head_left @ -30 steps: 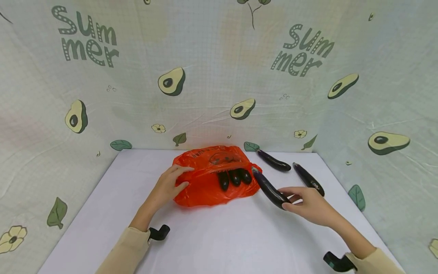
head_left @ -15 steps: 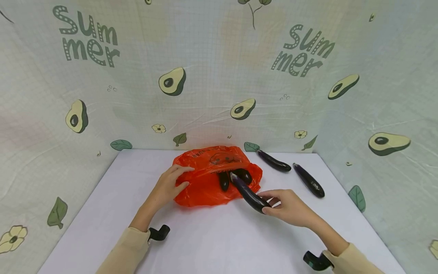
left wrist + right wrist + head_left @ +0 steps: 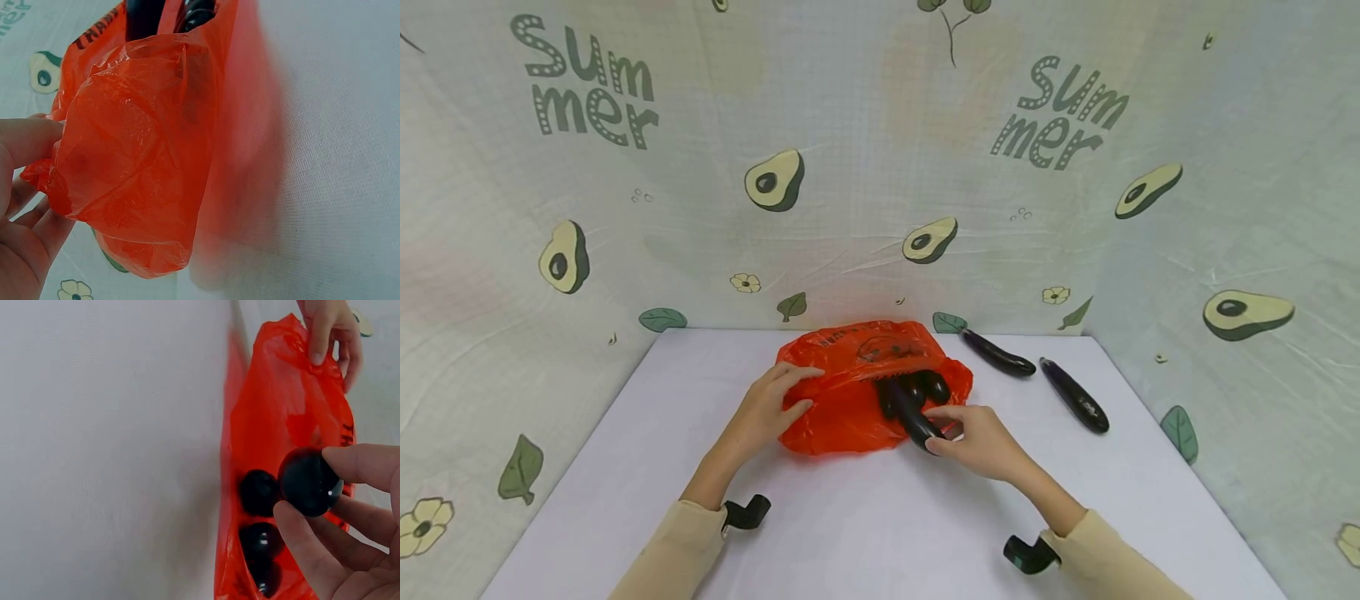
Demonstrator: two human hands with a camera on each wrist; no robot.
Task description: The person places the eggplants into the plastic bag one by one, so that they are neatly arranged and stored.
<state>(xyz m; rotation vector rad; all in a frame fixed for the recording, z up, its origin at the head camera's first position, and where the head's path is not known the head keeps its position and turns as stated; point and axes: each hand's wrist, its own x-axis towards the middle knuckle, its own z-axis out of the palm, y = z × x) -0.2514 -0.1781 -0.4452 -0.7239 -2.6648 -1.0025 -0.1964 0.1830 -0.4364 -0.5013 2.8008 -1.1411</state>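
Observation:
A red plastic bag (image 3: 835,421) lies on its side with its mouth facing the person. Several dark eggplants (image 3: 260,540) are inside, their rounded ends showing at the opening. My left hand (image 3: 772,402) grips the bag's left edge; the right wrist view shows the thumb on the near side and fingers behind. My right hand (image 3: 973,437) pinches the blunt end of another eggplant (image 3: 917,425) between thumb and fingers. Its far end reaches into the bag's mouth, above the ones inside, and is partly hidden under the upper flap.
Two loose eggplants lie on the white table (image 3: 850,533) right of the bag: one at the back (image 3: 997,353), one nearer the right edge (image 3: 1075,396). A cloth printed with avocados (image 3: 775,181) hangs behind and along both sides.
My right hand has carried the eggplant leftward from beside the bag, and its far end has entered the bag's mouth. My left hand and the bag have stayed put.

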